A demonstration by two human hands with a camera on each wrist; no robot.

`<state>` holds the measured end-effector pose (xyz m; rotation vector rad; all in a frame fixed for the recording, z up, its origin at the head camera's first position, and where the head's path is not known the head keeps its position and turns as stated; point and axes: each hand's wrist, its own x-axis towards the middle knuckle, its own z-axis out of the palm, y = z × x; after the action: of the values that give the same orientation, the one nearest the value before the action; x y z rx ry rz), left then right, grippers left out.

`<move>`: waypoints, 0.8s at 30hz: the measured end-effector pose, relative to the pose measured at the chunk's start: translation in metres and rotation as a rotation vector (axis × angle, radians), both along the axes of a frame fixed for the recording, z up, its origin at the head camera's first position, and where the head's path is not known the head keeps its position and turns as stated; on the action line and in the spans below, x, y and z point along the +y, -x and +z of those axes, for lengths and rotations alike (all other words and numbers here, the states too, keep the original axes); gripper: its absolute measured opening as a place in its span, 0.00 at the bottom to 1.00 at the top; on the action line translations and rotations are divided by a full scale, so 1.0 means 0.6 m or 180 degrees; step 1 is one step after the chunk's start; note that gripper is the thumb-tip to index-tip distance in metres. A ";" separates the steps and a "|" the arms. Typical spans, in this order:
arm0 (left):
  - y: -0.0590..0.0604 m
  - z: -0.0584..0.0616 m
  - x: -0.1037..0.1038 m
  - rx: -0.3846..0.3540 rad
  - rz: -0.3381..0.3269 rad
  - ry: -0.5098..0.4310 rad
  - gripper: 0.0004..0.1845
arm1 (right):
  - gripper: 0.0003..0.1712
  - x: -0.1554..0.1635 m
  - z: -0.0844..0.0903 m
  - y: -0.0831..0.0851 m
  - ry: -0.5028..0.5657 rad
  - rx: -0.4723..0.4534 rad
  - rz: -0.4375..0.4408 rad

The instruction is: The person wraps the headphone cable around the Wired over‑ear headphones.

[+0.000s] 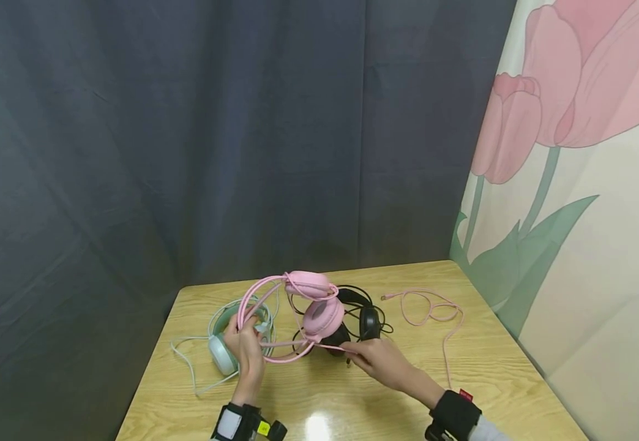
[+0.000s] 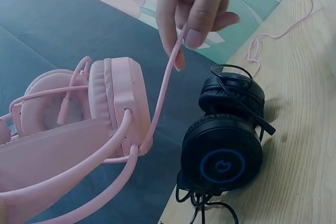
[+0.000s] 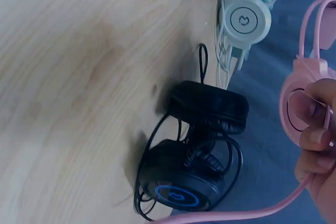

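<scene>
Dark curtain (image 1: pixel 275 141), yellow wood-grain tabletop (image 1: pixel 363 398); black headphones (image 1: pixel 370 323) part-hidden by pink plastic headset (image 1: pixel 322 316), gripped by left hand (image 1: pixel 246 348); pink cord (image 2: pixel 166 80) pinched by right hand (image 1: pixel 382 360).

Mint headset (image 1: pixel 221 354): I get only part, rest behind fingers of left hand (image 1: pixel 246 349). Black headset (image 1: pixel 369 323), beyond fingertips of right hand (image 1: pixel 380 363): one earcup partly hidden behind pink headset (image 1: pixel 323 318). Pink cable (image 1: pixel 461 312) right of right fingers: I lose it at wristband (image 1: pixel 454 416); plug (image 1: pixel 384 297) too small to identify. Right wrist view: edge crops right hand behind its fingers. Left wrist view: left fingers nearly all out of frame.
</scene>
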<state>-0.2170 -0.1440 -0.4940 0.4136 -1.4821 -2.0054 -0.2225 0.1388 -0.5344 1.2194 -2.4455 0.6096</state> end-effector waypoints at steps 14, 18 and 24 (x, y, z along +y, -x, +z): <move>-0.006 -0.002 -0.001 0.0061 0.0104 -0.0037 0.11 | 0.02 0.033 0.005 0.011 -0.0106 0.0238 -0.0368; -0.007 -0.001 -0.001 0.0037 0.0105 0.0003 0.11 | 0.03 0.042 0.004 0.015 -0.0067 0.0325 -0.0449; -0.008 -0.001 0.003 -0.0023 0.0185 0.0123 0.11 | 0.07 0.055 0.010 0.018 0.0253 0.0739 -0.0267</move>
<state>-0.2119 -0.1420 -0.4946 0.4430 -1.4939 -1.9288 -0.2331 0.1718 -0.5284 1.0853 -2.2449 0.5058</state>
